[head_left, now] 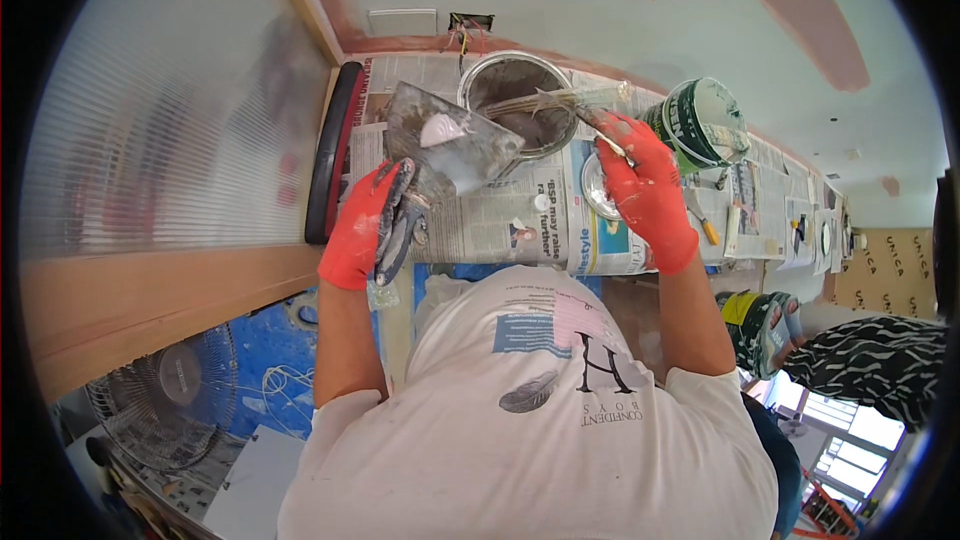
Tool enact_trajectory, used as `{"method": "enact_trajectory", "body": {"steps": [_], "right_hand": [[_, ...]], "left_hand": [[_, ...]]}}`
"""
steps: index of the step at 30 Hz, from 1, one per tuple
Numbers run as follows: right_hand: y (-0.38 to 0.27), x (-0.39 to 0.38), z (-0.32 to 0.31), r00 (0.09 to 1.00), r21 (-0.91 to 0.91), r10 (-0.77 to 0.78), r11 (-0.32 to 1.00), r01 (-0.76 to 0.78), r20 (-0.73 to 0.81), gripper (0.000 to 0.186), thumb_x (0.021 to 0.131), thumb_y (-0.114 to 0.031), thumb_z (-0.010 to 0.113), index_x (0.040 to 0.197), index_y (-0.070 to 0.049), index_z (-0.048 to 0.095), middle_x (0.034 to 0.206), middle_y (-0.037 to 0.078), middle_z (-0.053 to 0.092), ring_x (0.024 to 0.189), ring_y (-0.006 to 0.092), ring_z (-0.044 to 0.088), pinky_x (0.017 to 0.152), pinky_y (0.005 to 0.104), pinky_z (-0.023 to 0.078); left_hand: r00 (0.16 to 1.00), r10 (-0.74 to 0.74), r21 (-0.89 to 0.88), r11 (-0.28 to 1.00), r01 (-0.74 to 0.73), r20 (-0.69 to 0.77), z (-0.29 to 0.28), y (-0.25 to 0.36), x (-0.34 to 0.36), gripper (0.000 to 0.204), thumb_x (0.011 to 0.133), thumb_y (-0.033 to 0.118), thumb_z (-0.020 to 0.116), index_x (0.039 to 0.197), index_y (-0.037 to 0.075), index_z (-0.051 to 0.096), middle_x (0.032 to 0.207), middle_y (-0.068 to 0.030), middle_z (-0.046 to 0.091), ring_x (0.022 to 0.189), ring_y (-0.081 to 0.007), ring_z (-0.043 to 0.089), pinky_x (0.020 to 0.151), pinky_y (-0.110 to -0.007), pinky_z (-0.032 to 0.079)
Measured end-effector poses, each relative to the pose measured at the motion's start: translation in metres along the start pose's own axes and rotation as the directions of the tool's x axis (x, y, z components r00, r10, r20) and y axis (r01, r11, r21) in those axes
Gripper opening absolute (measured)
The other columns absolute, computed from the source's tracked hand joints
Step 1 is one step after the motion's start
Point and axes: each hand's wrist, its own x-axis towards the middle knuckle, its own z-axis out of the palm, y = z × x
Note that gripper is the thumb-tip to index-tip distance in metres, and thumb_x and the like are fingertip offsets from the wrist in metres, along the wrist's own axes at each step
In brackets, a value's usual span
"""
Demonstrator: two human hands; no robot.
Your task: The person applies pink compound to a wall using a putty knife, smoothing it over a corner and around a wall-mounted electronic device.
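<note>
I wear red gloves with grey palms. My left hand [372, 220] is closed at the lower corner of a flat grey putty board [455, 150], which carries a small lump of pale pinkish putty [442, 130]. In my right hand [645, 180] is a putty knife [615, 148], its handle between the fingers. The knife's wide, smeared blade reaches toward a round metal can [516, 62], whose inner wall is coated in grey-brown residue. The board overlaps the can's left rim. Beneath my right hand lies a round metal lid [597, 188], partly covered.
Newspaper [490, 215] covers the worktop. A green-and-white bucket [705, 125] stands to the right, with a yellow-handled scraper [705, 220] near it. A ribbed translucent panel [200, 110] borders the left; a fan [175, 390] stands below. Another person's patterned clothing [880, 370] shows at right.
</note>
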Motion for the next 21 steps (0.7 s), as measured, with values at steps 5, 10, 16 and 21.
{"method": "enact_trajectory", "body": {"steps": [5,10,16,21], "right_hand": [[-0.003,0.000,-0.004,1.000,0.027,-0.004,1.000,0.004,0.008,0.037,0.083,0.001,0.065,0.119,-0.009,0.066,0.112,0.014,0.067,0.109,0.0356,0.060,0.091,0.0416,0.048],[-0.018,-0.005,0.009,0.972,-0.453,-0.185,0.861,0.232,0.145,0.049,0.078,-0.002,0.065,0.125,-0.017,0.063,0.122,0.016,0.062,0.113,0.0393,0.056,0.097,0.0468,0.044],[-0.011,-0.022,0.030,0.972,-0.582,-0.102,0.787,0.208,0.210,0.056,0.076,-0.007,0.065,0.130,-0.021,0.059,0.130,0.019,0.057,0.117,0.0428,0.052,0.103,0.0517,0.037],[-0.011,-0.022,0.034,0.966,-0.605,-0.049,0.771,0.198,0.255,0.058,0.076,-0.009,0.066,0.132,-0.021,0.057,0.133,0.018,0.054,0.119,0.0427,0.050,0.104,0.0511,0.036]], "left_hand": [[0.815,0.509,0.604,0.567,-0.559,0.276,-0.015,-0.023,-0.003,0.044,0.099,0.027,0.050,0.132,-0.002,0.054,0.124,-0.0165,0.060,0.115,-0.0219,0.056,0.100,-0.032,0.041],[0.982,0.145,0.348,0.920,-0.180,0.123,0.004,0.019,-0.015,0.042,0.097,0.021,0.049,0.133,0.000,0.054,0.129,-0.0177,0.057,0.120,-0.0245,0.053,0.103,-0.033,0.041],[0.954,0.257,0.390,0.871,-0.298,0.156,-0.018,-0.004,-0.019,0.040,0.099,0.018,0.043,0.134,0.001,0.054,0.135,-0.0198,0.053,0.125,-0.0283,0.051,0.106,-0.036,0.039],[0.871,0.433,0.575,0.660,-0.483,0.233,-0.031,-0.022,-0.025,0.042,0.098,0.016,0.041,0.136,0.002,0.052,0.138,-0.0221,0.050,0.130,-0.0353,0.047,0.110,-0.040,0.036]]}}
